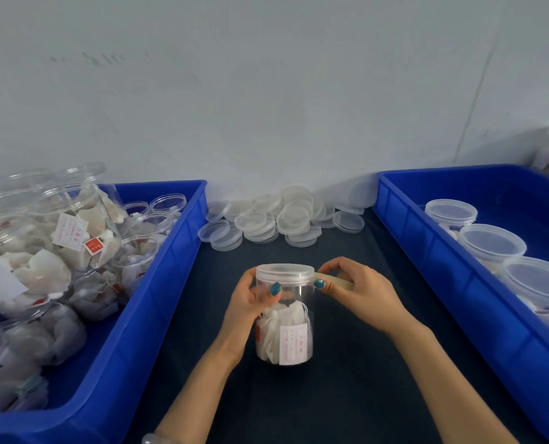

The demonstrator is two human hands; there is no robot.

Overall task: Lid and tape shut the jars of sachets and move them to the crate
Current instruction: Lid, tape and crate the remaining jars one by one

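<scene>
Grips clear jar of sachets [284,328] near its top with left hand [250,302], fingers curled round the wall; pinches tape strip [337,281] at the lid [285,271] rim with right hand [361,291]. Stands upright on dark tabletop [347,395] between two blue crates, left crate [170,283] and right crate [443,283]

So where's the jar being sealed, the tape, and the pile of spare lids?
jar [295,293]: head view, its clear side wall.
tape [342,282]: head view, middle of the strip.
spare lids [294,216]: head view, top of one lid.

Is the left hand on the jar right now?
Touching. The head view shows the left hand wrapped round the jar, thumb pressed on its clear wall.
</scene>
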